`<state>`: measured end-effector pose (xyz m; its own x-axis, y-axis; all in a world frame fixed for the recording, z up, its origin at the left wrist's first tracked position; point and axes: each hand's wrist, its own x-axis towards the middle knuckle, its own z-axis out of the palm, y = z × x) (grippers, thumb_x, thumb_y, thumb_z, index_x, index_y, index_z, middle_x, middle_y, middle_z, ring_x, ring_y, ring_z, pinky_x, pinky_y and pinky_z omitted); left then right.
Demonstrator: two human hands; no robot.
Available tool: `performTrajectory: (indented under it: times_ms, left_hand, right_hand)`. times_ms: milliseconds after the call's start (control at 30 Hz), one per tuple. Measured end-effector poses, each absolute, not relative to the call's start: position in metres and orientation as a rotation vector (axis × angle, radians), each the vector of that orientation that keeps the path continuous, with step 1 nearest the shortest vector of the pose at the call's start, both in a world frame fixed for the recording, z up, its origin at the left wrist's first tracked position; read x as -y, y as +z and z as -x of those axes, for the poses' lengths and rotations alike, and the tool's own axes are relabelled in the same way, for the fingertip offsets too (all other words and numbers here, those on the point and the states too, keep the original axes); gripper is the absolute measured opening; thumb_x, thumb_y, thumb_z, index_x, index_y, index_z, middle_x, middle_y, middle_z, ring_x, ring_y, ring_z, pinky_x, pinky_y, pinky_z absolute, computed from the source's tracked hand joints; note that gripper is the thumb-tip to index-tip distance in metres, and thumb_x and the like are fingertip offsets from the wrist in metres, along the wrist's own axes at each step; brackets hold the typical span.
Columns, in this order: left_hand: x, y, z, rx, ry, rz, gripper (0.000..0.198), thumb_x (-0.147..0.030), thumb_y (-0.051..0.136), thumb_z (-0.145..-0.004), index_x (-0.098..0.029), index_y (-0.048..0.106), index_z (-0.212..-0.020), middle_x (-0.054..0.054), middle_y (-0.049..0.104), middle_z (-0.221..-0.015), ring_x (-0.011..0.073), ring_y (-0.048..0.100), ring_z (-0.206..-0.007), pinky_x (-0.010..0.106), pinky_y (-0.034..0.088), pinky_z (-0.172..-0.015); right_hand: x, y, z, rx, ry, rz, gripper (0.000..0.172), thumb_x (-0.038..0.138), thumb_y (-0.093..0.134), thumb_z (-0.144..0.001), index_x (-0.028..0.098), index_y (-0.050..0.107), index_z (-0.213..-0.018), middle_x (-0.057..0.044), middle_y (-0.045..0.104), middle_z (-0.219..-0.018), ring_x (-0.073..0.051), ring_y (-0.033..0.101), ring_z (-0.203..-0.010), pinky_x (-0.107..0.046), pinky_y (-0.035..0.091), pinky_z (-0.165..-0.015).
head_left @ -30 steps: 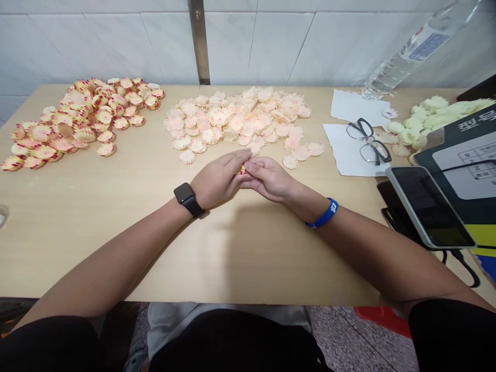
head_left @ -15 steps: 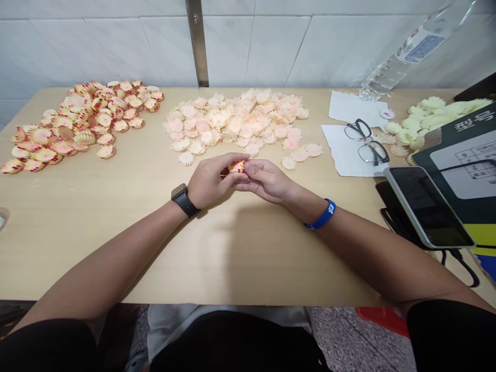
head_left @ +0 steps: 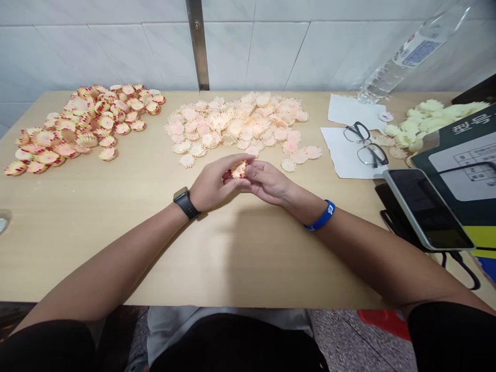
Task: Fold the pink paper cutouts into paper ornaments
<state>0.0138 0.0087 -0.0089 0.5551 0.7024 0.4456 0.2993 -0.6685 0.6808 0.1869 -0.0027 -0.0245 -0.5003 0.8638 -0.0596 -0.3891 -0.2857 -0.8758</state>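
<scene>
Your left hand (head_left: 213, 181) is partly closed, its fingers and thumb curled in a loose ring around a red-edged scalloped piece (head_left: 239, 169), while your right hand (head_left: 271, 183) appears to pinch the right side of the same piece between thumb and fingers. The piece sits between your hands, midway along the desk (head_left: 186, 268) and nearer the far edge than the near one. If either thumb presses too hard, the toothed rim could probably bend or break; if the grip slackens, the piece might drop among the pale pink pile (head_left: 236, 121) just beyond your fingers and get mixed in, away from the red-edged pile (head_left: 77, 121) at the far left corner. A wide swing of your right forearm could catch the phone (head_left: 428, 206) near the right edge, or the cable (head_left: 463, 266) below it. Your left fingers hide much of the piece, so you cannot tell whether it is single or several stacked, nor how the fingers underneath bear on it. Toward the far right corner, the dark box (head_left: 475, 150) covers part of the yellow-green pile (head_left: 426, 116), and a small object (head_left: 3, 225) at the left is cut off, too little shown to name.
</scene>
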Motion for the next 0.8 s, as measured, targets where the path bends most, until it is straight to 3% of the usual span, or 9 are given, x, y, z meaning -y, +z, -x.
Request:
performTrajectory:
  times_ms: [167,300,433,567,700,800]
  left_hand:
    - [-0.011,-0.015,-0.016,-0.801,0.871,-2.368,0.058,-0.042,0.068,-0.083,-0.015,0.055,-0.131,0.014,0.066,-0.125,0.0233,0.063,-0.112,0.033,0.05,-0.094]
    - [-0.012,-0.019,-0.014,-0.827,0.818,-2.48,0.048,-0.036,0.057,-0.09,-0.016,0.053,-0.133,0.013,0.061,-0.134,0.0236,0.059,-0.12,0.036,0.05,-0.097]
    - [-0.013,-0.017,-0.012,-0.801,0.887,-2.477,0.041,-0.032,0.053,-0.091,-0.018,0.057,-0.129,0.012,0.06,-0.136,0.0239,0.056,-0.126,0.039,0.046,-0.104]
    - [-0.012,-0.009,-0.012,-0.963,0.952,-2.328,0.038,-0.036,0.062,-0.086,-0.018,0.061,-0.119,0.011,0.067,-0.123,0.0238,0.063,-0.112,0.036,0.051,-0.094]
    - [-0.013,-0.009,-0.013,-1.005,0.956,-2.182,0.049,-0.045,0.074,-0.074,-0.018,0.061,-0.113,0.011,0.068,-0.117,0.0237,0.064,-0.104,0.032,0.052,-0.084]
    - [-0.017,-0.014,-0.012,-0.942,0.943,-2.029,0.049,-0.046,0.067,-0.081,-0.016,0.057,-0.117,0.011,0.068,-0.112,0.0206,0.065,-0.098,0.03,0.052,-0.08]
  right_hand:
    - [0.003,-0.028,-0.183,1.141,1.787,0.814,0.036,0.046,0.084,-0.065,0.014,0.071,-0.075,-0.003,0.07,-0.072,-0.013,0.064,-0.067,-0.025,0.054,-0.067]
    - [0.003,-0.03,-0.184,1.152,1.76,0.809,0.04,0.049,0.084,-0.063,0.014,0.064,-0.067,-0.001,0.064,-0.064,-0.014,0.065,-0.065,-0.031,0.056,-0.071]
    - [0.003,-0.027,-0.187,1.062,1.828,0.773,0.032,0.04,0.083,-0.066,0.016,0.063,-0.074,-0.001,0.066,-0.072,-0.016,0.066,-0.076,-0.035,0.056,-0.081]
    - [0.004,-0.025,-0.187,1.046,1.845,0.757,0.023,0.035,0.075,-0.075,0.018,0.061,-0.079,-0.001,0.065,-0.078,-0.016,0.067,-0.084,-0.036,0.055,-0.086]
    - [0.003,-0.03,-0.182,1.161,1.614,0.887,0.031,0.041,0.075,-0.075,0.018,0.063,-0.092,0.001,0.065,-0.075,-0.013,0.065,-0.072,-0.03,0.056,-0.074]
    - [0.005,-0.032,-0.179,1.261,1.343,0.999,0.034,0.045,0.071,-0.078,0.019,0.063,-0.099,-0.001,0.068,-0.08,-0.015,0.066,-0.075,-0.03,0.057,-0.074]
